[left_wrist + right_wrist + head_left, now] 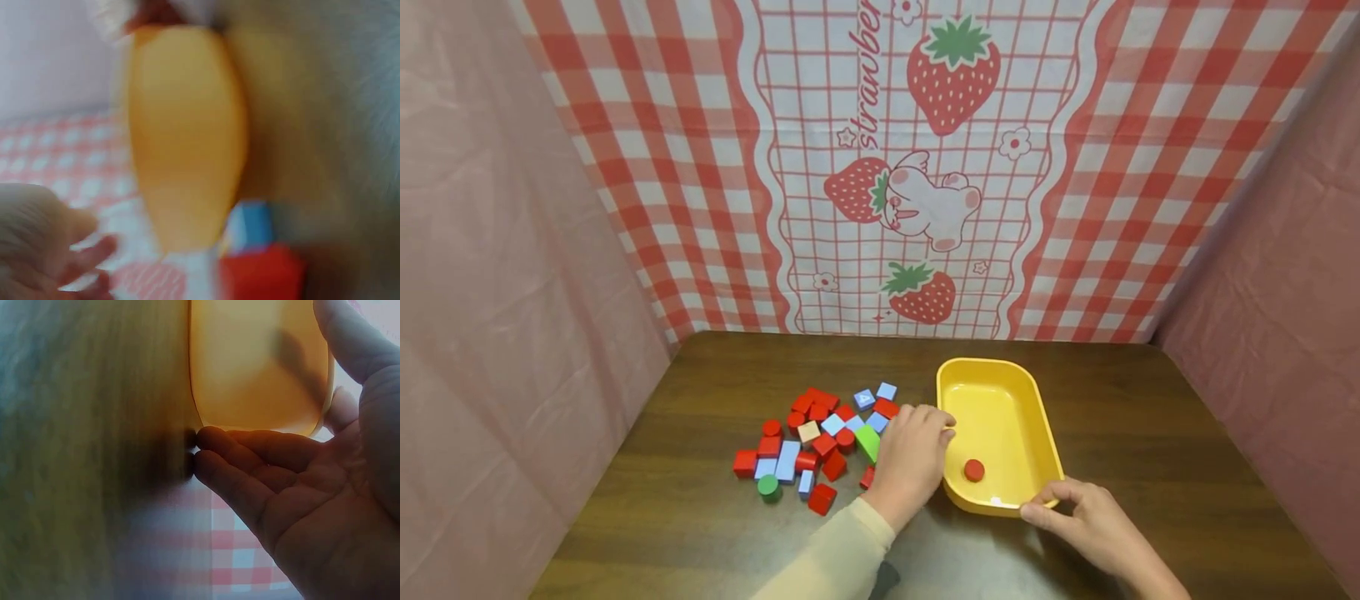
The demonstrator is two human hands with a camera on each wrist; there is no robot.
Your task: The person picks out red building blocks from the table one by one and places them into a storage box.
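A yellow plastic tray (1000, 429) with rounded corners stands on the table, with one red round block (974, 470) lying inside near its front end. My right hand (1093, 525) grips the tray's near right corner; the right wrist view shows its fingers (250, 453) against the outside wall. My left hand (913, 454) is over the tray's left rim, fingertips reaching just past the edge. In the left wrist view that hand (44, 250) is blurred, its fingers loosely bent with nothing visible in them. Left of it lies a loose pile of toy blocks (824, 444).
The pile mixes red, blue, green and wood-coloured pieces, among them a light green block (868, 442) and a dark green cylinder (769, 488). Behind the dark wooden table (1150, 433) hangs a red-and-white checked strawberry cloth (700, 167). Pink curtains (1262, 250) flank both sides.
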